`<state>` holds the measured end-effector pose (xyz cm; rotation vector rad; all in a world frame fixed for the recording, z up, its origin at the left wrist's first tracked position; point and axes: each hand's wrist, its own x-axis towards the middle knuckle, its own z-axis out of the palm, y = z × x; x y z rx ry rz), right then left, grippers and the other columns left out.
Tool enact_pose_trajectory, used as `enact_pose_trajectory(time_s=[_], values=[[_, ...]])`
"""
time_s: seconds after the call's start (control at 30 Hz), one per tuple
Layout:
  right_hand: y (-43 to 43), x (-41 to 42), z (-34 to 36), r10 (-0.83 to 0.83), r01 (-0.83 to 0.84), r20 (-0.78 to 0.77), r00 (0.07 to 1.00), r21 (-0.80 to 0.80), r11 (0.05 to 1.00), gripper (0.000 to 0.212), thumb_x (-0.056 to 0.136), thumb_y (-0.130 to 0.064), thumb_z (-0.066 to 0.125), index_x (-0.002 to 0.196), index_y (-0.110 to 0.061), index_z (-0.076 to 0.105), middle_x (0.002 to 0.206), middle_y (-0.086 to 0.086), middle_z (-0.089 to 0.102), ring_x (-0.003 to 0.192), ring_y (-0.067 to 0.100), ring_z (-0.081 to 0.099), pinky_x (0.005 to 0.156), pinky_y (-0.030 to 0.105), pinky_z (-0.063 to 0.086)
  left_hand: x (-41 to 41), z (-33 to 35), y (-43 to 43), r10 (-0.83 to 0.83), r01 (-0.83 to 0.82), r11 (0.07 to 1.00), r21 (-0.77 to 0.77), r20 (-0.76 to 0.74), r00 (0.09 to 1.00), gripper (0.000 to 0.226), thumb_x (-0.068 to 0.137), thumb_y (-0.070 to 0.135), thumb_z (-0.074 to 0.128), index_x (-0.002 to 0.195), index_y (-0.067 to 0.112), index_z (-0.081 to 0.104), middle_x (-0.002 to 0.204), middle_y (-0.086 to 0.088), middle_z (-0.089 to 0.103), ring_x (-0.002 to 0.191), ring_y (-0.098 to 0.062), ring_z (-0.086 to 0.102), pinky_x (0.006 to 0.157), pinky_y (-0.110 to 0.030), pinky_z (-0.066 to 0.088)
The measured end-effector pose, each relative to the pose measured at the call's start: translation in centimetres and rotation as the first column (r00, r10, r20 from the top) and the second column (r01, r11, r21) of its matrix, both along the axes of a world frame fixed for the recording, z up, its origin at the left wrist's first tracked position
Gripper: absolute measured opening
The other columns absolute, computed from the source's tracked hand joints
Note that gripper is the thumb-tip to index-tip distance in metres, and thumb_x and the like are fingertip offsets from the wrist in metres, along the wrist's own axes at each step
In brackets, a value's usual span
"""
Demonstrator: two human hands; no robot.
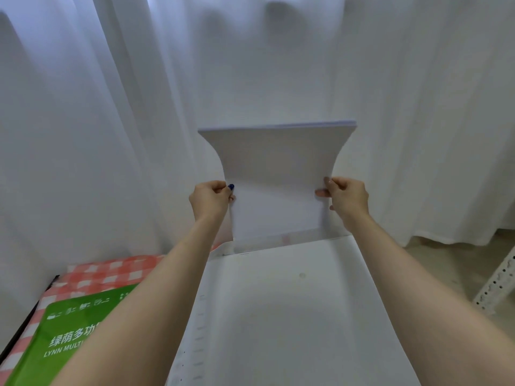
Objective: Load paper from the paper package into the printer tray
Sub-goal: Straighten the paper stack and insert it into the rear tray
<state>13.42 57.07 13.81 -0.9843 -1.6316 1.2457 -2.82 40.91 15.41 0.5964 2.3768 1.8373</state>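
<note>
Two bare forearms are stretched forward from the bottom edge of the view, over the flat white top of the printer (278, 316), which fills the near centre. At the near left, a green paper package (67, 338) printed with white Chinese characters and the letters "LYNN MULTI" is laid on a red-and-white checked cloth (111, 271) covering the counter; its right part is hidden behind the left forearm. At the far right, a white perforated metal bar (498, 282) is seen against the pale floor.

Farther on, a stack of white paper (276, 179) is held upright above the rear edge of the printer, its lower end reaching down to the translucent rear tray (320, 235) there. The left hand (210, 200) is clamped on the stack's left edge, a blue-painted thumbnail pressed on the front sheet. The right hand (345, 196) is clamped on the right edge, thumb on the front. The stack is bowed between them, and its top edge flares wider than its gripped middle.

Beyond everything, white curtains (111, 107) are hung in folds across the whole background.
</note>
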Motion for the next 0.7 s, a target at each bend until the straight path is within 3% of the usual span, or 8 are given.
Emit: enact_pose_trajectory(time_s=[0.07,0.13,0.23,0.33,0.43,0.5,0.6,0.7], values=[[0.2,-0.2,-0.5,-0.016,0.016,0.012,1.000,-0.002,1.000,0.016,0.093,-0.025,0.054,0.084,-0.019,0.066,0.080,0.008,0.071,0.087,0.015,0.063,0.093,0.045,0.051,-0.2,-0.5,0.3,-0.007,0.007,1.000,-0.023,0.000,1.000,0.028,0.087,0.006,0.060,0.061,0.015,0.062,0.060,0.003,0.059,0.076,-0.023,0.064,0.081,-0.022,0.047],[0.3,-0.3,-1.1,-0.044,0.045,0.036,0.998,-0.016,0.999,0.022,0.093,-0.026,0.054,0.090,-0.013,0.071,0.079,0.009,0.072,0.087,0.014,0.060,0.093,0.044,0.051,-0.1,-1.0,0.6,-0.017,0.016,0.998,-0.055,-0.016,1.000,0.014,0.088,0.009,0.059,0.082,0.006,0.071,0.063,-0.004,0.062,0.075,-0.020,0.062,0.076,-0.017,0.042],[0.7,-0.2,-1.8,-0.092,0.094,0.060,0.994,-0.033,0.995,0.027,0.094,-0.026,0.052,0.102,-0.007,0.070,0.083,0.014,0.074,0.078,0.012,0.057,0.092,0.036,0.051,0.0,-1.4,1.1,-0.027,0.022,0.997,-0.074,-0.072,0.997,0.016,0.088,0.010,0.059,0.094,0.002,0.071,0.070,-0.007,0.065,0.057,-0.001,0.059,0.057,-0.001,0.038],[1.1,-0.1,-2.0,-0.134,0.137,0.044,0.990,-0.049,0.989,0.023,0.092,-0.025,0.054,0.108,-0.010,0.063,0.068,0.008,0.069,0.066,0.008,0.056,0.084,0.027,0.048,0.1,-1.7,1.5,-0.016,0.011,0.998,-0.060,-0.094,0.995,0.013,0.086,0.010,0.062,0.097,0.004,0.066,0.074,-0.007,0.065,0.044,0.009,0.056,0.047,0.006,0.035],[1.2,-0.1,-1.9,-0.130,0.133,0.056,0.990,-0.036,0.991,0.020,0.093,-0.024,0.054,0.107,-0.011,0.060,0.077,0.011,0.070,0.078,0.009,0.055,0.061,0.013,0.038,0.2,-1.5,1.6,-0.003,-0.005,0.997,-0.074,-0.108,0.994,0.011,0.085,0.010,0.062,0.094,0.005,0.065,0.072,-0.004,0.065,0.057,-0.002,0.058,0.059,0.000,0.044],[1.2,-0.3,-1.9,-0.132,0.134,0.056,0.990,-0.037,0.990,0.015,0.092,-0.021,0.055,0.102,-0.010,0.061,0.084,0.015,0.073,0.071,0.006,0.056,0.054,0.003,0.037,0.3,-1.4,1.5,0.004,-0.016,0.996,-0.090,-0.136,0.991,0.012,0.084,0.011,0.062,0.094,0.006,0.066,0.075,-0.003,0.064,0.071,-0.014,0.058,0.079,-0.020,0.048],[1.2,-0.8,-1.8,-0.136,0.137,0.025,0.990,-0.055,0.989,0.010,0.091,-0.014,0.057,0.097,-0.009,0.062,0.084,0.013,0.071,0.059,0.001,0.057,0.045,-0.007,0.033,0.4,-1.7,1.4,0.008,-0.022,0.996,-0.081,-0.173,0.985,0.014,0.085,0.012,0.061,0.096,0.006,0.065,0.082,-0.003,0.064,0.080,-0.016,0.056,0.078,-0.022,0.043],[1.5,-1.0,-1.8,-0.136,0.137,0.011,0.991,-0.053,0.989,0.009,0.088,-0.011,0.061,0.093,-0.004,0.066,0.079,0.010,0.066,0.038,-0.005,0.056,0.041,-0.005,0.034,0.0,-2.2,1.3,0.044,-0.059,0.996,-0.070,-0.198,0.979,0.014,0.084,0.013,0.063,0.095,0.006,0.066,0.086,-0.007,0.064,0.079,-0.017,0.055,0.077,-0.022,0.042]])
